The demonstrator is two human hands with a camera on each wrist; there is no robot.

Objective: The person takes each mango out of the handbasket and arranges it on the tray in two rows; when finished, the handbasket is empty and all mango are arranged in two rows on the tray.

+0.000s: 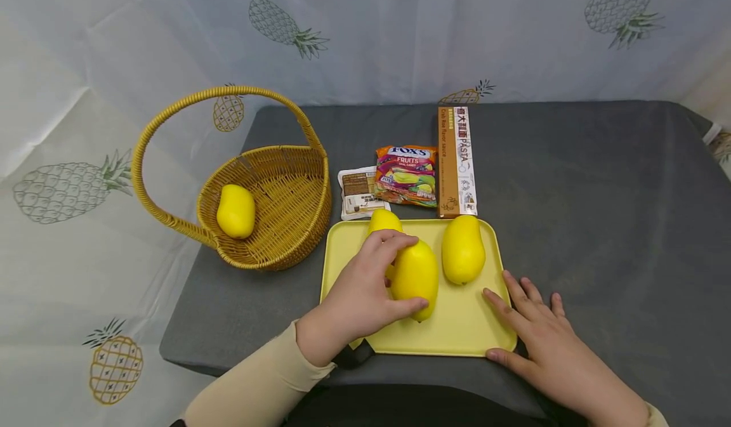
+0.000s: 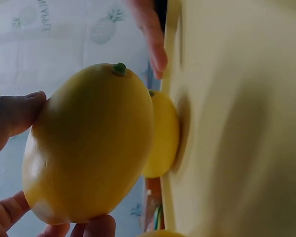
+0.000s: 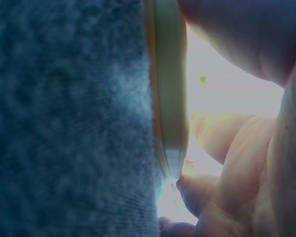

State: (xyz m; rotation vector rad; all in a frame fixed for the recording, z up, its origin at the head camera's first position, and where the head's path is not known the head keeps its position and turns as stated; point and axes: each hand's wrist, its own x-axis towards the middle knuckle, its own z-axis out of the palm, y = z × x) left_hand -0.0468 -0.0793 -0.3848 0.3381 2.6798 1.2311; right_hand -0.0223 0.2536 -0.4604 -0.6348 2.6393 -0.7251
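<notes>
Left hand [image 1: 365, 287] wraps fingers and thumb round a mango [image 1: 415, 278] at the middle of the yellow tray [image 1: 457, 332]; wrist view shows it just clear of the surface. Right hand [image 1: 542, 338] lies flat, fingers spread, on the tray's near right corner, likely steadying it. Two more mangoes sit toward the tray's far edge; the basket [image 1: 274, 192] at the tabletop's left edge holds another.

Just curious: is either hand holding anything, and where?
The left hand grips a mango around its middle; the right hand rests flat on the tray edge.

A grey-clothed table [image 1: 599, 192] carries a wicker basket [image 1: 280, 224], yellow tray [image 1: 457, 332], candy bag [image 1: 407, 175], pasta box [image 1: 456, 160] and small packet [image 1: 356, 192].
</notes>
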